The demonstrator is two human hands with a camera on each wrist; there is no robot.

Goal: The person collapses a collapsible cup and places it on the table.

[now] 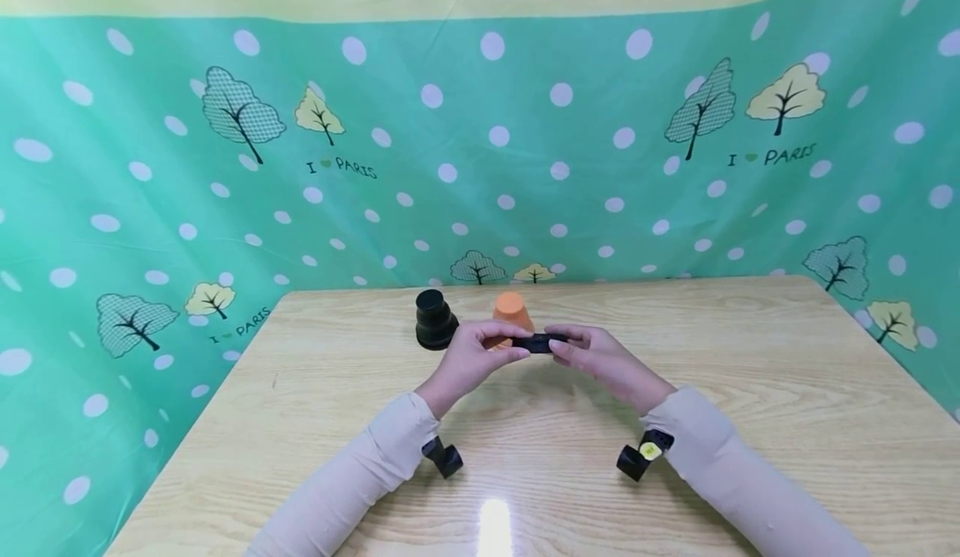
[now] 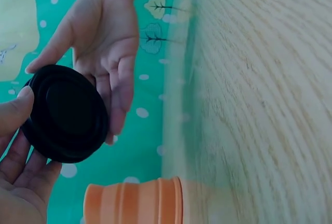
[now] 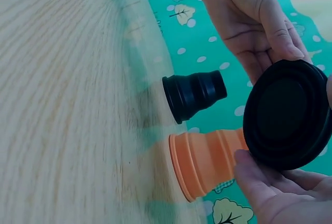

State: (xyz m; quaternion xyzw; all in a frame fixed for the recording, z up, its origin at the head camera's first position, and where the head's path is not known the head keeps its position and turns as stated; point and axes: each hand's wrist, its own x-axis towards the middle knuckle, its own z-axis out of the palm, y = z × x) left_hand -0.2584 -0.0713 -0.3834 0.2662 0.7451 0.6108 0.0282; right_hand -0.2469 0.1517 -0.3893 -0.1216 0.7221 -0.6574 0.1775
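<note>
A black collapsible cup, folded flat into a ringed disc, is held above the table between both hands. My left hand pinches one side of its rim between thumb and fingers. On the opposite side, my right hand grips the rim, thumb on the near side and fingers behind. The disc's concentric rings face the left wrist camera. Just behind the hands an orange collapsible cup stands extended, narrow end up, partly hidden by the left hand. Left of it stands another black collapsible cup, also extended and narrow end up.
The wooden table spreads beneath both arms, its far edge against a green dotted cloth. Dark cameras are strapped at the left wrist and the right wrist. A bright reflection lies on the near tabletop.
</note>
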